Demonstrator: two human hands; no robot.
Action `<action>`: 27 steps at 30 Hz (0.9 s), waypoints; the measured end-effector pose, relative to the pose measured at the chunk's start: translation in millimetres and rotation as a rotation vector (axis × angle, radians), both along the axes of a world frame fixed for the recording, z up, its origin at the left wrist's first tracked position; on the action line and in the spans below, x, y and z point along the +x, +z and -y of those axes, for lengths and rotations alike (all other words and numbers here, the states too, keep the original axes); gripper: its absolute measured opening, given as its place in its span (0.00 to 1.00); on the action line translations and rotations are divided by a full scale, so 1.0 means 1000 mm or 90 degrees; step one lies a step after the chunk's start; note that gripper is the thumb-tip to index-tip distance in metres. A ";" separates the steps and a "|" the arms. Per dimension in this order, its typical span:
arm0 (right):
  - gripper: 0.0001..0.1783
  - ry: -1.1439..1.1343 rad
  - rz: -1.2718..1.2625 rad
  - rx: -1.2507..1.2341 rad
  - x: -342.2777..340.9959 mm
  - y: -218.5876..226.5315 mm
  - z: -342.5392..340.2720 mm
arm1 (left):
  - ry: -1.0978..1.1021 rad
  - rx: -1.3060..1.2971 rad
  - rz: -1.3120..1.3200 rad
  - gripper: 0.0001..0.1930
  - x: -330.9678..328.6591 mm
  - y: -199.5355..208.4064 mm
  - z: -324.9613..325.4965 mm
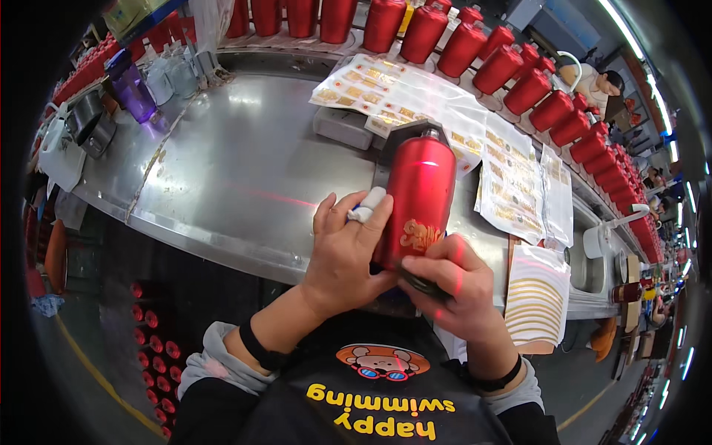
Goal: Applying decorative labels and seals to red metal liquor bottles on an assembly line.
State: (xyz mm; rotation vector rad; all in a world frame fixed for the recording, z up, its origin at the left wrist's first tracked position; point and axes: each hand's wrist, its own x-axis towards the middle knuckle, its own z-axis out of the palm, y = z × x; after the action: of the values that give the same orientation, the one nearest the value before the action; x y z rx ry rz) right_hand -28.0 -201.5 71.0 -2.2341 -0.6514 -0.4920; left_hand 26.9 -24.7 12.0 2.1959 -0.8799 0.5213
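Note:
A glossy red bottle (421, 185) lies tilted in front of me, its narrow neck pointing away, against a dark angular holder (400, 135). Gold lettering (420, 234) shows on its lower side. My left hand (343, 256) grips the bottle's left side near the base, thumb toward the bottom; white covers (370, 199) wrap some fingertips. My right hand (460, 291) is closed around a dark green flat piece (424, 285), its kind unclear, with the fingers against the bottle just below the lettering. The bottle's underside is hidden by my hands.
Sheets of gold decals (400, 90) lie beyond and to the right, one over a grey block (343, 127). White curved-strip sheets (535, 293) sit at the right edge. Red bottles (463, 50) line a conveyor behind. A purple bottle (132, 87) stands left on the metal table (230, 159).

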 end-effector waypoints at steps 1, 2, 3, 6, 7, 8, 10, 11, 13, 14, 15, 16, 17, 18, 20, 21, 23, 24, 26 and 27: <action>0.14 -0.037 -0.035 0.042 -0.002 0.001 0.002 | -0.001 -0.018 -0.036 0.43 -0.002 -0.002 -0.002; 0.11 -0.073 -0.071 0.085 -0.004 0.001 0.007 | -0.002 -0.035 -0.072 0.43 -0.004 -0.004 -0.004; 0.06 -0.177 -0.185 0.222 -0.008 -0.002 0.014 | -0.036 -0.014 -0.004 0.40 -0.010 0.002 -0.005; 0.07 -0.241 -0.192 0.517 -0.009 -0.018 0.025 | -0.097 0.051 0.162 0.34 -0.026 0.002 0.017; 0.07 -0.244 -0.192 0.518 -0.009 -0.024 0.028 | -0.041 0.066 0.184 0.32 -0.024 -0.002 0.018; 0.07 -0.242 -0.199 0.489 -0.010 -0.029 0.030 | 0.014 0.081 0.206 0.31 -0.022 -0.003 0.018; 0.08 -0.261 -0.200 0.468 -0.012 -0.034 0.031 | 0.012 0.047 0.088 0.32 -0.022 0.002 0.013; 0.08 -0.278 -0.207 0.525 -0.009 -0.034 0.027 | 0.008 0.065 0.066 0.32 -0.019 0.006 0.009; 0.09 -0.243 -0.226 0.625 -0.008 -0.043 0.028 | -0.018 0.031 0.069 0.36 -0.013 -0.005 0.008; 0.09 -0.251 -0.221 0.634 -0.011 -0.044 0.028 | -0.040 0.005 0.052 0.39 -0.011 -0.012 0.007; 0.09 -0.228 -0.225 0.625 -0.012 -0.045 0.027 | -0.058 -0.018 0.013 0.39 -0.011 -0.016 0.001; 0.09 -0.204 -0.230 0.616 -0.014 -0.045 0.025 | -0.064 -0.010 0.016 0.39 -0.011 -0.022 -0.002; 0.10 -0.201 -0.235 0.615 -0.016 -0.045 0.025 | -0.076 -0.043 -0.039 0.38 -0.010 -0.028 -0.005; 0.10 -0.200 -0.233 0.623 -0.016 -0.046 0.025 | -0.085 -0.077 -0.095 0.38 -0.010 -0.031 -0.006; 0.11 -0.191 -0.253 0.636 -0.017 -0.050 0.024 | -0.086 -0.053 -0.098 0.38 -0.009 -0.030 -0.007; 0.11 -0.189 -0.252 0.641 -0.017 -0.051 0.023 | -0.087 -0.022 -0.103 0.37 -0.008 -0.029 -0.006; 0.11 -0.172 -0.258 0.642 -0.017 -0.051 0.021 | -0.088 0.012 -0.106 0.37 -0.008 -0.026 -0.007; 0.11 -0.169 -0.258 0.646 -0.017 -0.052 0.020 | -0.098 0.009 -0.121 0.37 -0.010 -0.022 -0.009; 0.12 -0.179 -0.255 0.619 -0.018 -0.053 0.019 | -0.106 0.008 -0.134 0.37 -0.010 -0.019 -0.009; 0.12 -0.176 -0.256 0.621 -0.019 -0.053 0.019 | -0.137 -0.132 -0.285 0.37 -0.011 -0.019 -0.009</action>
State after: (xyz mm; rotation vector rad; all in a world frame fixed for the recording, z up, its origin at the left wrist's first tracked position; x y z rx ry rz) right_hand -46.8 -220.3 17.6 -1.4068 0.1256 -0.3600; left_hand 16.3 -15.7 -6.8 1.8933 -0.7647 0.0097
